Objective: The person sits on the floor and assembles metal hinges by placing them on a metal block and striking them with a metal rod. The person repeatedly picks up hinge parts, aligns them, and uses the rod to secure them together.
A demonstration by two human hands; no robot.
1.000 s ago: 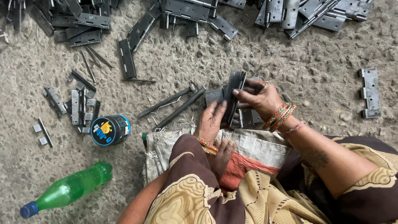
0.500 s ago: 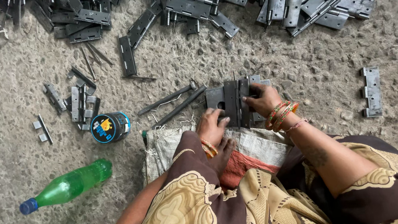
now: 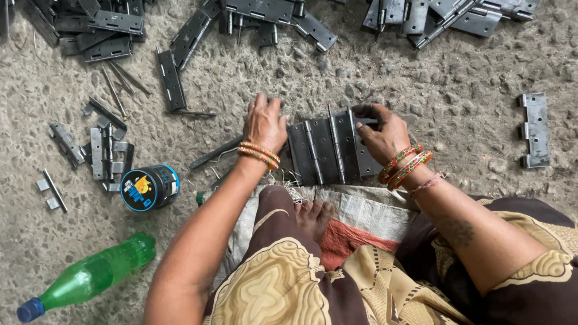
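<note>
Hinges of dull grey steel, opened flat side by side, lie on the rough concrete floor just beyond your knees. Your right hand pinches their right edge, grip clenched on the metal. Your left hand rests spread and released beside their left edge, near a round blue-rimmed tin and a green plastic bottle.

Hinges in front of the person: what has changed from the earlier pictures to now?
The right hand laid its hinge flat among the hinges on the ground and rests on it. The left hand moved away from them, to the left. The bottle and tin stayed put.
</note>
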